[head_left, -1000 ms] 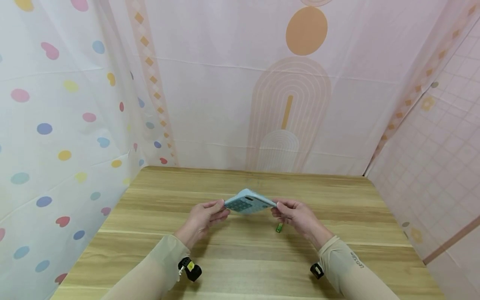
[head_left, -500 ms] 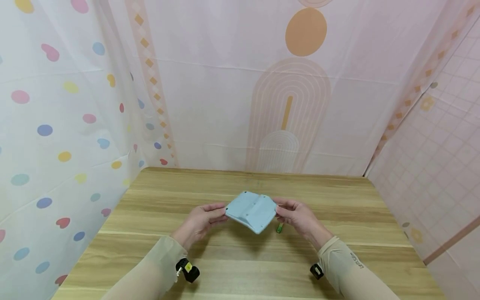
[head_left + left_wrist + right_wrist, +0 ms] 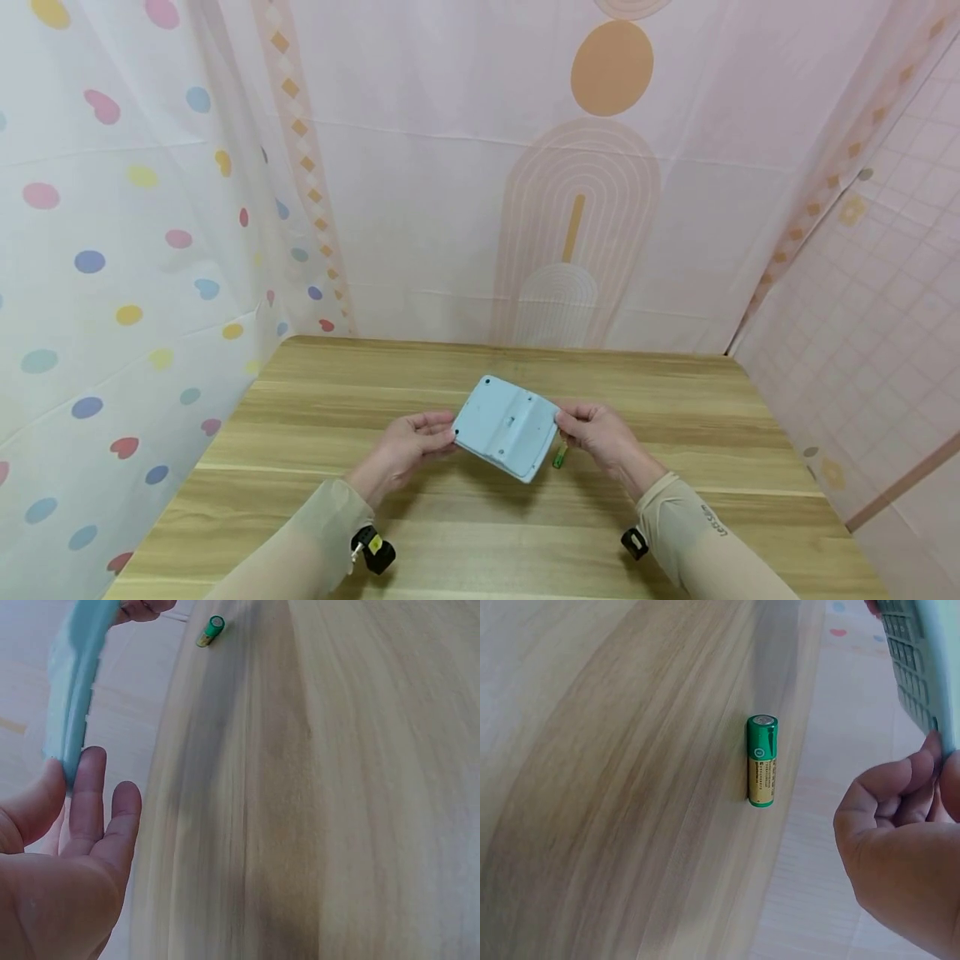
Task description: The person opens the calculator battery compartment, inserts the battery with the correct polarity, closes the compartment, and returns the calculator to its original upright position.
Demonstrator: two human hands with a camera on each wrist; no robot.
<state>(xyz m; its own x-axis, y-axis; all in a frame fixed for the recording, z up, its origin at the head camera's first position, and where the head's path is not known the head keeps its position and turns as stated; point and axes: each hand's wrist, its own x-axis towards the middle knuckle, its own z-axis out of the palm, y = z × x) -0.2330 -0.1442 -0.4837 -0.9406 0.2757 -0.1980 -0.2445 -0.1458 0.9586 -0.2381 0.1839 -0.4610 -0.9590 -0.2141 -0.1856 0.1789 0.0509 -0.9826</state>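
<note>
Head view, and you've got the calculator (image 3: 504, 429) up off the table (image 3: 480, 554), tilted, its pale blue back facing you, with dark dots at its two left-hand corners. Your left hand (image 3: 408, 446) has the left edge, thumb on one face, fingertips on the other, the gap no wider than the calculator; the left wrist view shows your other fingers loosely extended. Over on the opposite edge, your right hand (image 3: 603, 433) pinches just as tightly, thumb against index finger, the rest curled in below. The right wrist view catches the keys (image 3: 907, 660) on the side turned from you. And there's the battery (image 3: 762, 761), green and gold, lying on the table near your right hand, touching neither hand nor calculator.
</note>
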